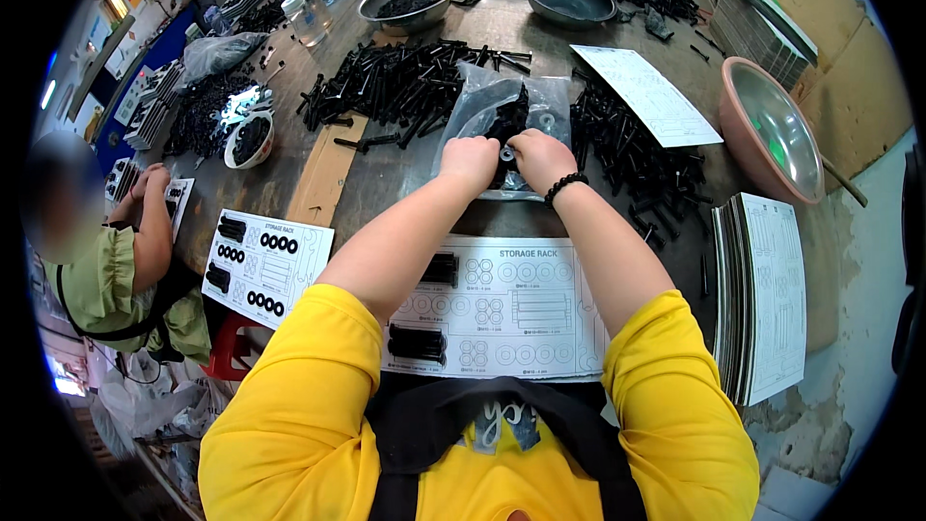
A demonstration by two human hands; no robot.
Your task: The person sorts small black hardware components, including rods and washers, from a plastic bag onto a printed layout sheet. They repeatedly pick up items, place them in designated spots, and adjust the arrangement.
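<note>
My left hand (470,162) and my right hand (542,158) are side by side on a clear plastic bag (482,106) that holds black washers and small black parts. The fingers of both hands curl into the bag's near edge, gripping the plastic. A black bead bracelet circles my right wrist. In front of me on the table lies a white printed card (521,314) with outlines of parts, and several black bolts sit on its left side. My yellow sleeves fill the lower view.
Piles of black bolts (405,87) spread across the wooden table, with more at the right (637,159). Metal bowls (405,2) stand at the back, a large one (772,130) at the right. A stack of printed cards (767,294) lies right. A person in green (116,270) works at the left.
</note>
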